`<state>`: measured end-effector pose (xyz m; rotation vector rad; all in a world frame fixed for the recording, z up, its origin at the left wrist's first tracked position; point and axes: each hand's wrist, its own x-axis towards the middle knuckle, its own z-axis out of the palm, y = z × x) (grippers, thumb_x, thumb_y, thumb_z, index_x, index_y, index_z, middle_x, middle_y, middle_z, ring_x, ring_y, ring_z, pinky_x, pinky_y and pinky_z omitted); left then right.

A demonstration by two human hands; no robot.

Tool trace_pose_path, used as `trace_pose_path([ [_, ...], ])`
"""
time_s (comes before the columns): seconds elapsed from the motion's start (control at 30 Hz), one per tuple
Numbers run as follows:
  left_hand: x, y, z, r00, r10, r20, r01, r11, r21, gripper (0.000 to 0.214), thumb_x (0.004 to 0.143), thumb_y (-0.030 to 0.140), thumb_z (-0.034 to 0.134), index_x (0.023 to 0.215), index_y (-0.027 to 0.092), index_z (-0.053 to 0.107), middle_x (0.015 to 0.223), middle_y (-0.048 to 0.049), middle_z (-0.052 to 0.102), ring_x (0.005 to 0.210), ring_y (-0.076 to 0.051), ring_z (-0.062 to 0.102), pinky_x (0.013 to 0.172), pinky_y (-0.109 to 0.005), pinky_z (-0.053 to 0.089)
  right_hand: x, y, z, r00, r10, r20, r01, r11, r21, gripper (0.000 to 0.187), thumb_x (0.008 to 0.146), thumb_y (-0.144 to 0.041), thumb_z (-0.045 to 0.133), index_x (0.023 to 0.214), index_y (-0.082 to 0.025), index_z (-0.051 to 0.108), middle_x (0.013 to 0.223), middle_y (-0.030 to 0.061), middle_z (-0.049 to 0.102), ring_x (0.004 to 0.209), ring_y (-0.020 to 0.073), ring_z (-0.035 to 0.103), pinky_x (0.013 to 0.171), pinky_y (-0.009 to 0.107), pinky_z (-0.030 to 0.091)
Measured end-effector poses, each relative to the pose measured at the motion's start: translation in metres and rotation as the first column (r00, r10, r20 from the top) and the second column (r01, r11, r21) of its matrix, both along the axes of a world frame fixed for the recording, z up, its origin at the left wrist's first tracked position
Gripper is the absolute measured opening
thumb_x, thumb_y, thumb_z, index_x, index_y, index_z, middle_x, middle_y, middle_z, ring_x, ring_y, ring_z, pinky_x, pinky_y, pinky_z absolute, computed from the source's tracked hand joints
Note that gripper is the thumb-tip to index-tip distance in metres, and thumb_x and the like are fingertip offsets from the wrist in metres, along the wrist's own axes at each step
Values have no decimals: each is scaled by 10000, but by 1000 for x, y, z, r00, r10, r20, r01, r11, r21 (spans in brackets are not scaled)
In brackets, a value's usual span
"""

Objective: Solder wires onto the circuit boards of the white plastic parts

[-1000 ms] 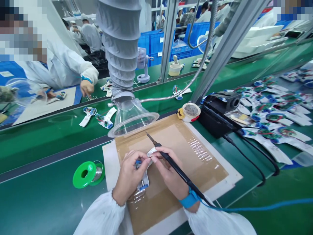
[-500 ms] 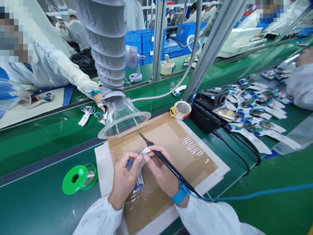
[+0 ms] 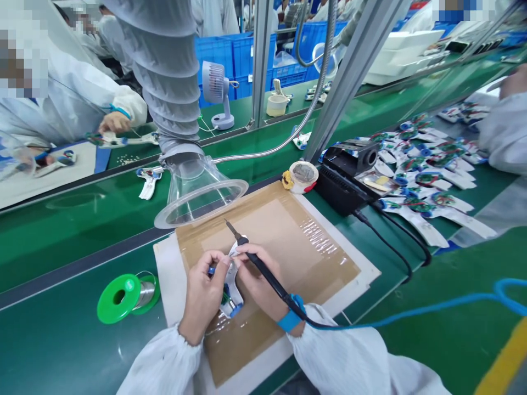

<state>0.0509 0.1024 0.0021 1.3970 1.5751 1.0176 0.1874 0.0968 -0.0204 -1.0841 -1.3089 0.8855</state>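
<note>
My left hand is closed, its thumb and index finger pinching at a curved white plastic housing with blue ends and green wires inside. My right hand, a blue band around its wrist, carries a soldering iron across the base of the index finger. The iron's metal tip points up and away from me, apart from the housing. Thumb and fingertips of that hand meet the left fingertips at the housing's upper end. Whatever small piece is between the fingertips is too hidden to make out. Beneath lies a taped cardboard sheet.
A green solder spool stands on the left. Above the sheet hangs a clear fume hood. A tip-cleaning pot and a black soldering-iron stand are at the back right, beside several white housings. A co-worker's hand is across the belt.
The view has shifted slightly, and my hands show a little further left and higher. More of the housing's lower end shows. Across the belt, the co-worker's hand has drawn back with a white housing.
</note>
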Motion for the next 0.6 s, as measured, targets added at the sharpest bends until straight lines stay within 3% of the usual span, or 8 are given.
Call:
trace_pose_path([
  [0.1, -5, -1, -5, 992, -17, -125, 24, 998, 50, 274, 917, 448, 576, 798, 204, 614, 709, 13, 612, 650, -135, 557, 610, -255, 435, 5, 2, 1, 998, 30, 57, -30, 1000, -7, 200, 940, -190, 618, 1127, -253, 650, 923, 11, 756, 860, 163, 737, 852, 300, 590],
  [0.17, -9, -2, -7, 970, -40, -240, 66, 993, 99, 240, 936, 418, 563, 829, 211, 621, 768, 1, 627, 728, -154, 581, 682, -280, 445, 15, 6, 1, 986, 85, 140, -88, 996, 13, 283, 921, -192, 643, 1196, -255, 625, 1067, 40, 755, 1001, 188, 731, 933, 336, 577],
  [0.3, -13, -1, -8, 926, -99, -365, 157, 978, 134, 197, 959, 368, 545, 843, 221, 608, 795, 3, 634, 771, -167, 594, 724, -300, 434, 38, 23, -4, 893, 257, 370, -315, 943, 104, 552, 849, -148, 688, 1363, -271, 528, 1332, 75, 675, 1274, 240, 624, 1124, 453, 471],
  [0.4, -13, -2, -7, 895, -128, -427, 207, 968, 145, 174, 962, 343, 544, 846, 223, 594, 793, 11, 646, 752, -165, 597, 727, -310, 423, 48, 33, -10, 834, 314, 454, -391, 917, 85, 626, 836, -164, 732, 1404, -290, 500, 1329, 66, 682, 1273, 239, 632, 1175, 497, 412],
  [0.6, -15, -9, -14, 858, -101, -504, 260, 931, 258, 133, 974, 279, 531, 861, 221, 571, 897, -20, 675, 861, -177, 622, 790, -321, 439, 49, 35, -18, 833, 292, 471, -377, 921, 95, 604, 834, -186, 781, 1377, -299, 541, 1171, 35, 760, 1090, 232, 728, 1202, 555, 349],
])
